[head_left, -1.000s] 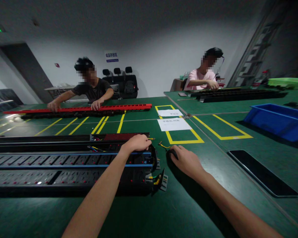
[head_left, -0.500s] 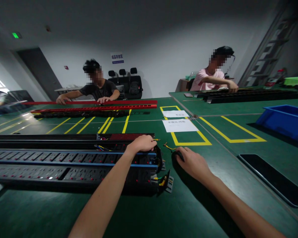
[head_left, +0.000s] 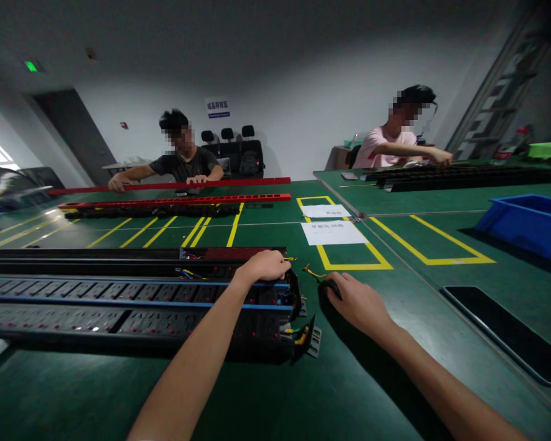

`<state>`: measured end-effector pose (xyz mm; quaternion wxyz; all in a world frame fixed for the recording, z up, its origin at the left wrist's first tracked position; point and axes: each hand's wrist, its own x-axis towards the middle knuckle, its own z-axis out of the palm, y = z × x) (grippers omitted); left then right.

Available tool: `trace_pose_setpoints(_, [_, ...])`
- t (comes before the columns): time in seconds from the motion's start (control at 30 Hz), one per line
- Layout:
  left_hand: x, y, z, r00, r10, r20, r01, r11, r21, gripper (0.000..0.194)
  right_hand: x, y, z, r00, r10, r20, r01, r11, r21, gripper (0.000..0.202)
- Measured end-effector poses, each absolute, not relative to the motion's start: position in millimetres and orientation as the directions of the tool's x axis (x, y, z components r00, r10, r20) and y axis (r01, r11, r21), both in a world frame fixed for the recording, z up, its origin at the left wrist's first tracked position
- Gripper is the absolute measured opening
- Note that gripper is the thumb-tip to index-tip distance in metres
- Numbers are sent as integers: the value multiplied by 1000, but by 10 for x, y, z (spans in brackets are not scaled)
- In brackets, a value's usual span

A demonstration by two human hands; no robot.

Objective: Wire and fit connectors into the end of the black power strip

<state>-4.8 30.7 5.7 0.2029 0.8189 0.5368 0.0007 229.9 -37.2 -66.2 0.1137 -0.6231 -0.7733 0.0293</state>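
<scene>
Long black power strips (head_left: 96, 318) with rows of sockets and small red dots lie side by side, running off to the left. My left hand (head_left: 265, 266) is closed over the right end of one strip, its fingertips partly hidden. Just right of the strip ends, my right hand (head_left: 356, 300) is closed around a small black end piece (head_left: 333, 288), from which a yellow wire (head_left: 314, 273) sticks out towards the strips. At the end of the nearest strip, a loose end cap (head_left: 314, 338) hangs tilted on yellow and green wires.
White paper sheets (head_left: 334, 233) lie by yellow tape frames on the green table (head_left: 395, 380). To the right are a black phone-like slab (head_left: 505, 331) and a blue bin (head_left: 528, 223). Across the table, one person handles red rails (head_left: 257, 182); another reaches over black rails (head_left: 468, 176).
My hands stay where they were. Opposite, the person's red rail has shifted slightly upward at its right end. The other person's hand has moved a little to the right.
</scene>
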Motion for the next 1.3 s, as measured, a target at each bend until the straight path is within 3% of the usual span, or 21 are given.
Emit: trace_pose_setpoints(1.3, [-44,304,72,425,877,-222,878,-341,336,39,2313,-373,-678,-194,971,136,958,218,-184,21])
